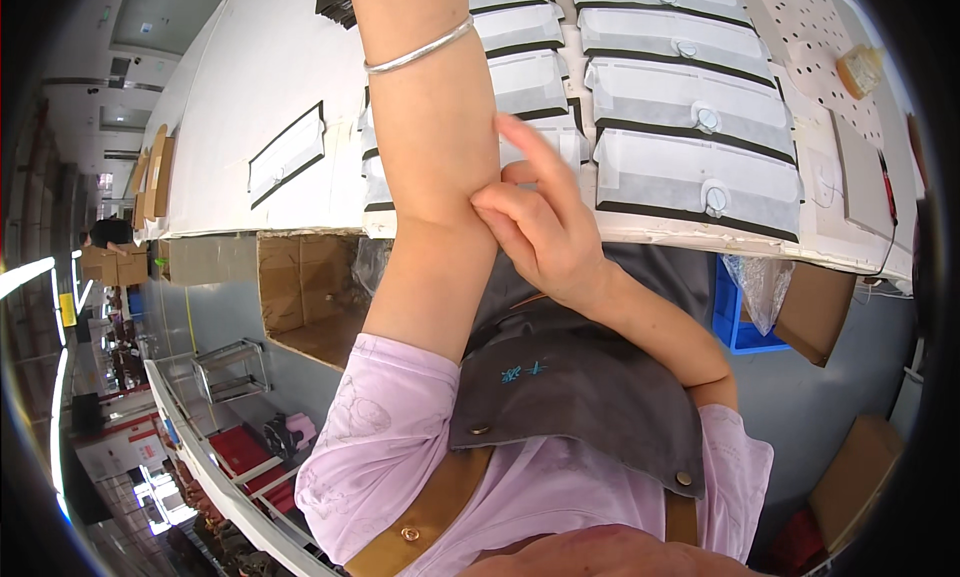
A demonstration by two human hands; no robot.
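Observation:
My left forearm (430, 107), with a silver bangle (420, 47) round it, reaches over the white table and runs out of the top of the view, so my left hand is hidden. Close to the inside of that elbow is my right hand (550, 222), its thumb side touching the skin. Its index finger is stretched out and slightly blurred, the other fingers bend, and I see nothing held. Beyond both arms lie rows of flat white panels with black edges (690, 167), the right row bearing small round discs (715, 199).
One separate white panel (287, 157) lies on the left of the table (210, 127). A pegboard (800, 37), an amber bottle (860, 72) and a red pen-like tool (888, 189) are at the right. Below stand a cardboard box (300, 297) and a blue crate (735, 322).

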